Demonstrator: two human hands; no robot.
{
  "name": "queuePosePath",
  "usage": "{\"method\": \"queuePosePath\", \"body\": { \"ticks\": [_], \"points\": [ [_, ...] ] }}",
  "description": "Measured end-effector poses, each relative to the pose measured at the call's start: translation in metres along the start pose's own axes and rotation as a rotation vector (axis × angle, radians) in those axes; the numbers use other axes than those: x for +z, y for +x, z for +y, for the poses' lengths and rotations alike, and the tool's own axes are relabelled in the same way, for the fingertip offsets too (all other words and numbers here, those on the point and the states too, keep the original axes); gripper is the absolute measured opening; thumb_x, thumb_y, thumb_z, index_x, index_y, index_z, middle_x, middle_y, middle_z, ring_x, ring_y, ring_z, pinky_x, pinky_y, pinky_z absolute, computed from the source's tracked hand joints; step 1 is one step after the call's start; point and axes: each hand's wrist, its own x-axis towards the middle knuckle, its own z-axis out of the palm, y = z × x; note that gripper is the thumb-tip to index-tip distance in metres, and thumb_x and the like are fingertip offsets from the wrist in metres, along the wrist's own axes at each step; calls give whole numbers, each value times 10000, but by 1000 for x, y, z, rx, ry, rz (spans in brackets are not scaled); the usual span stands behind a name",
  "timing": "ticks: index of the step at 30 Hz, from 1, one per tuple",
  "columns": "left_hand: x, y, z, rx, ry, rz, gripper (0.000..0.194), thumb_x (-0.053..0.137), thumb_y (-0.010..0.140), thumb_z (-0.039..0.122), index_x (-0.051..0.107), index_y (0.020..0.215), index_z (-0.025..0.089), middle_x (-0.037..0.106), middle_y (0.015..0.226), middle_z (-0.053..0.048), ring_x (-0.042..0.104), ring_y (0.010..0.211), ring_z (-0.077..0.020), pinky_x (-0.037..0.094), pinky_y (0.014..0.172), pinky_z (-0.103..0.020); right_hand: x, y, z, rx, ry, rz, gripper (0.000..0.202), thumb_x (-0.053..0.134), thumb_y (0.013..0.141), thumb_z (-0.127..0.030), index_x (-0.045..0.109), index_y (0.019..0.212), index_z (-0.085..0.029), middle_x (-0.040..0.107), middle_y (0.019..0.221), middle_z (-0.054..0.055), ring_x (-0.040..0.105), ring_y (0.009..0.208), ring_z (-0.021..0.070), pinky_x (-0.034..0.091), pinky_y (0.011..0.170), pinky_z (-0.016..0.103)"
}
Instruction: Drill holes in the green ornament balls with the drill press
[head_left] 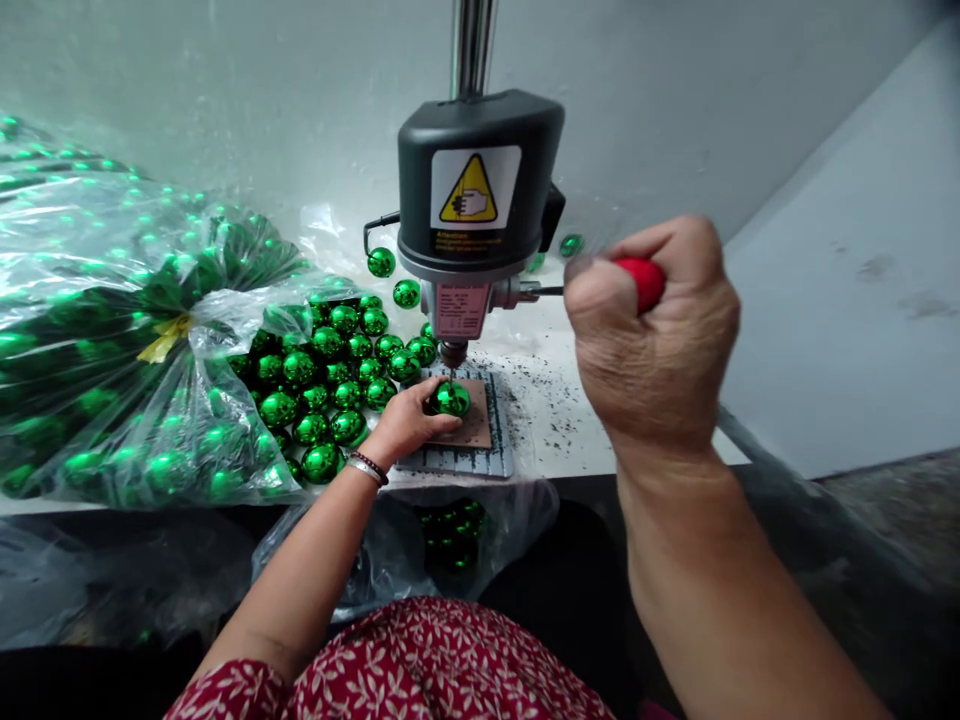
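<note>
Left hand: the left hand (409,418) lies low on the white table (555,420), fingers curled around a shiny green round ornament ball (451,399) and steadying it from the left side.
Ball in hand: it sits on a small brown pad (474,425) that lies on a ribbed grey base plate (491,455), directly under the drill tip.
Right hand: the right hand (656,335) is raised and closed in a fist around the red knob (641,283) of a thin metal lever that runs out from the machine's right side.
Machine: a small dark grey bench drill press (480,185) with a yellow warning label stands on a bright steel column (472,45); its bit meets the top of the ball.
Loose balls: a heap of green ornament balls (330,385) lies just left of the left hand, spilling from a clear plastic bag (112,330) stuffed with more.
Table surface: dark specks of swarf (551,400) are scattered right of the base plate.
Below the table edge: another clear bag (450,540) holds a few green balls.
</note>
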Motion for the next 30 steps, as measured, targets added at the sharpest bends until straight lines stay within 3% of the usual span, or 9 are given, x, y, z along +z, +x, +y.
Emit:
{"method": "queuePosePath", "body": {
  "ticks": [9,19,30],
  "points": [
    [0,0,-5,3,2,-19,719,766,671,325,539,1339,188,628,1308,-44,567,1213,-247,407,1069,-328,-3,-13,7,-146,-110,8,147,431,808,-263,483,755,-136,476,667,-39,369,591,1,322,588,151],
    [1,0,-10,32,-33,-16,734,770,672,338,527,1350,193,629,1306,-46,560,1226,-247,401,1072,-329,6,-31,20,-224,-77,123,187,456,864,-288,474,765,-131,450,668,-31,395,595,-2,340,565,145],
    [2,-1,-13,49,-56,-19,722,762,669,357,544,1334,180,687,1193,-54,626,1105,-242,458,993,-324,14,-47,26,-222,-62,210,168,469,852,-280,479,746,-149,492,666,-18,439,594,30,371,570,181]
  ]
}}
